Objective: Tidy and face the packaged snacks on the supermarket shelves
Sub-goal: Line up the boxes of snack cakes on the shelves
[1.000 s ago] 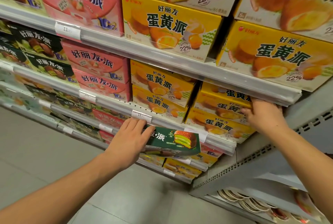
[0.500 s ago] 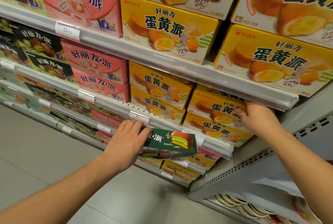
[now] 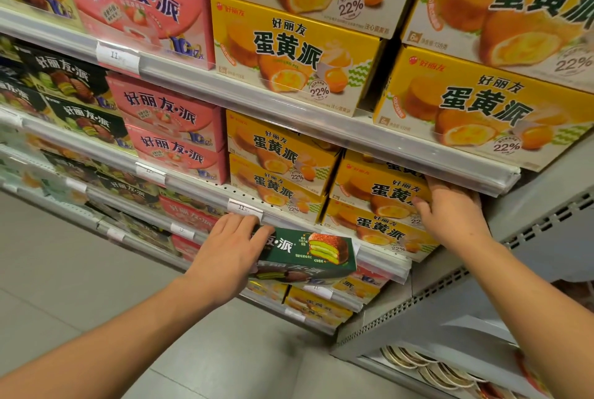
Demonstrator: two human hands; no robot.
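At the centre of the frame, in front of the lip of the middle shelf [image 3: 321,231], the left hand [image 3: 225,254] gripped a green box [image 3: 308,254], fingers lying over its top face and the thumb hidden beneath, so the box hung just clear of the shelf edge and over the open aisle floor [image 3: 64,270]. To the right of centre, the right hand [image 3: 450,215] reached under the lip of the upper shelf [image 3: 353,138] and held the right end of the upper box in a stack of two yellow boxes [image 3: 379,205], its fingers curled round that end; whether the thumb pressed the front I could not tell. Little room showed between that stack's top and the shelf rail above. Just left of it stood a second stack of two yellow boxes [image 3: 276,170], touching the first, and further left two pink boxes [image 3: 170,128], also stacked. On the upper shelf, four yellow boxes [image 3: 289,54] showed in two stacks of two, with a narrow dark gap between the stacks, beside two pink boxes there. At the left of the frame, dark green boxes [image 3: 74,99] sat in stacks too blurred to count. White price tags [image 3: 117,56] were clipped along the rails. The grey end panel [image 3: 514,270] closed the shelves at the right of the frame, while the floor lay open at the lower left.
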